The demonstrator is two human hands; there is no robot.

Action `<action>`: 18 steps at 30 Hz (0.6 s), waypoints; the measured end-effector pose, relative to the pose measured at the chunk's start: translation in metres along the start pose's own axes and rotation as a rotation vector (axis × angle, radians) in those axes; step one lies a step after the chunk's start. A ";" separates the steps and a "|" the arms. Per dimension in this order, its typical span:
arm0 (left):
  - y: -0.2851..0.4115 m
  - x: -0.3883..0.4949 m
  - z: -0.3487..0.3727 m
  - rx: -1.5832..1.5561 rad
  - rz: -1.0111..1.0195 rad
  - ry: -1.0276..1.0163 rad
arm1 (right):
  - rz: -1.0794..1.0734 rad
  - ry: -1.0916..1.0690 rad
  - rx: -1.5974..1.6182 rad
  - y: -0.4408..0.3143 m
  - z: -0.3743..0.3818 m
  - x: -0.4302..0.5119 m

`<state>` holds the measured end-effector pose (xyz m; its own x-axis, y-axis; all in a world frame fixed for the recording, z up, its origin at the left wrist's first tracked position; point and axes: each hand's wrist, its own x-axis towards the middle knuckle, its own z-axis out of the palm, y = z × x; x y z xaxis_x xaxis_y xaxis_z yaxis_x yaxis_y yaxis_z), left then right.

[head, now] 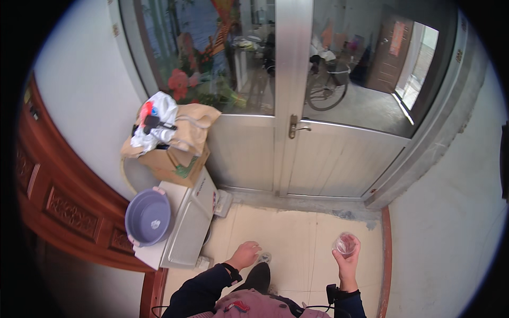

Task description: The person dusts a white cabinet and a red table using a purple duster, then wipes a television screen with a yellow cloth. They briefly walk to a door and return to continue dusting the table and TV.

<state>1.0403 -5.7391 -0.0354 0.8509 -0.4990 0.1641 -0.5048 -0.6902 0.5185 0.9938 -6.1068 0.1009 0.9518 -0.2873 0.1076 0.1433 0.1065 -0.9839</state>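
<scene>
My right hand [348,260] is closed around a clear plastic cup [344,243], held out to the right above the tiled floor. Nothing shows in my left hand [245,254], which hangs in front of my body with its fingers apart, near my raised leg and shoe [264,258]. Black bands circle both wrists. Ahead stands a metal-framed glass double door [294,167] with a lever handle [297,127].
At the left, a purple plastic basin [148,218] rests on a white appliance [187,226]. A cardboard box [171,165] topped with bags sits behind it. A carved wooden door [71,204] stands farther left, a wall [445,222] on the right. A bicycle [328,89] shows through the glass.
</scene>
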 end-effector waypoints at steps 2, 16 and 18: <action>0.017 -0.062 -0.012 -0.028 -0.148 -0.023 | 0.071 -0.127 0.063 0.009 0.027 -0.016; 0.105 -0.306 -0.171 -0.448 -0.555 0.545 | 0.301 -1.200 0.212 0.019 0.331 -0.237; 0.099 -0.373 -0.186 -0.416 -0.619 0.680 | 0.306 -1.337 0.252 0.024 0.382 -0.296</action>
<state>0.6999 -5.5240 0.1107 0.9142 0.3791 0.1436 0.0338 -0.4243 0.9049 0.8194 -5.6557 0.0998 0.4677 0.8794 0.0889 -0.2070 0.2067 -0.9563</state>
